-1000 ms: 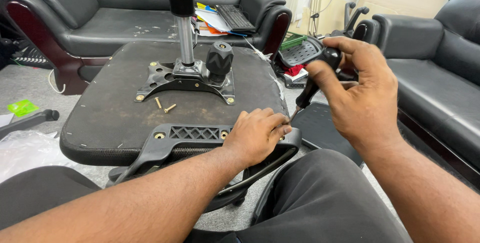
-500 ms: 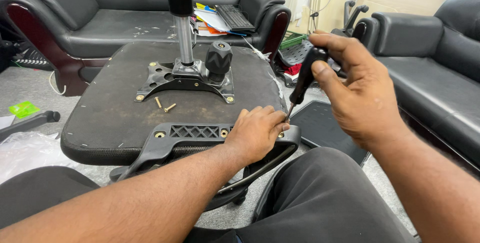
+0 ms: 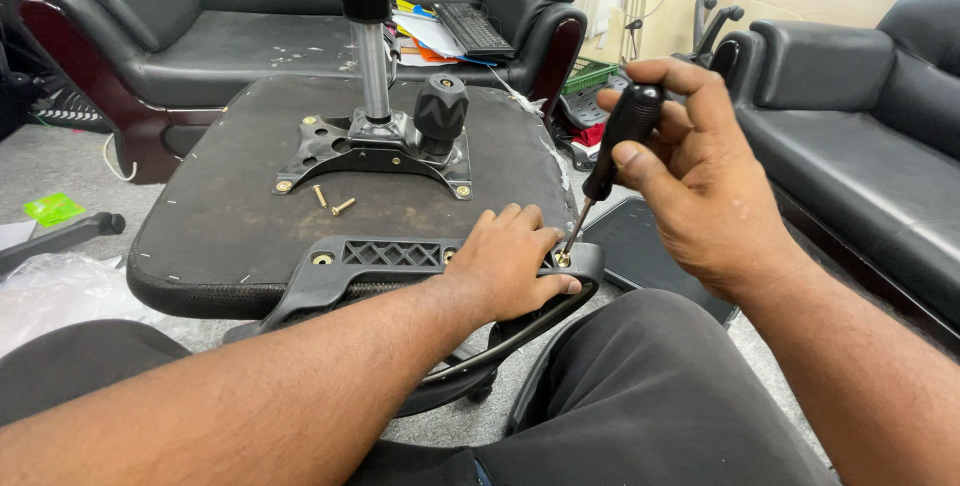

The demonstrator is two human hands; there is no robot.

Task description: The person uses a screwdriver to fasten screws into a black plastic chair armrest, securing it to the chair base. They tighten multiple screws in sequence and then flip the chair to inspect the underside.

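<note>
Black-handled screwdriver [image 3: 610, 151], gripped in the right hand's [image 3: 700, 186] curled fingers, is seating in the armrest bracket's [image 3: 400, 256] brass screw [image 3: 563, 259]; left hand [image 3: 510, 266], fingers together, is pressing beside it, risking a slipped tip

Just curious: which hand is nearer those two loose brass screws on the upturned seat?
Left. The left hand rests just right of the two loose brass screws; the right hand is farther right.

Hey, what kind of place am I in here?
Probably an office lounge or waiting area doubling as a workspace. Black leather sofas stand around, a keyboard and papers lie on one, and an upturned office chair seat is being worked on with a screwdriver.
</note>
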